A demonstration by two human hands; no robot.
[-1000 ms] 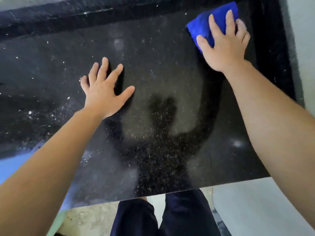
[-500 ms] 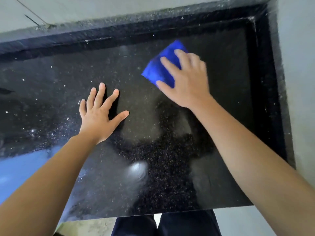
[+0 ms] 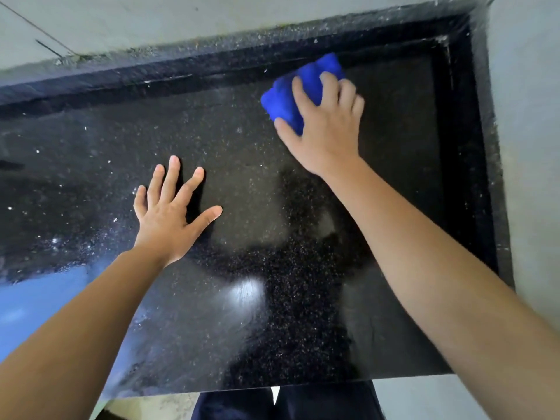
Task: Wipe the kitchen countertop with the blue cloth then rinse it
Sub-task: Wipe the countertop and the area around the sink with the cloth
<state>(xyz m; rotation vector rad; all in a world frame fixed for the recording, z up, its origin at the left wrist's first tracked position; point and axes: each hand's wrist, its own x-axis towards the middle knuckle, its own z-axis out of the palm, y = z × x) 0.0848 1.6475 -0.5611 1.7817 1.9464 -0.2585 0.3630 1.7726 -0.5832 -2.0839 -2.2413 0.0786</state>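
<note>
the right hand (image 3: 327,131) presses the blue cloth (image 3: 283,101) onto the dark speckled surface (image 3: 242,147), its fingers (image 3: 303,93) laid slightly apart over the top, the cloth showing beyond and left of them. the left hand (image 3: 169,216) rests palm down, fingers spread wide, well apart from the cloth.

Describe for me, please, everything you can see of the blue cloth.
The blue cloth is a bright, soft-looking fabric bunched into a thick pad, slightly blurred. It lies on the dark speckled countertop, near its far right corner. The right hand presses on it, fingers spread over its top, thumb at its near edge; part is hidden under the palm.
</note>
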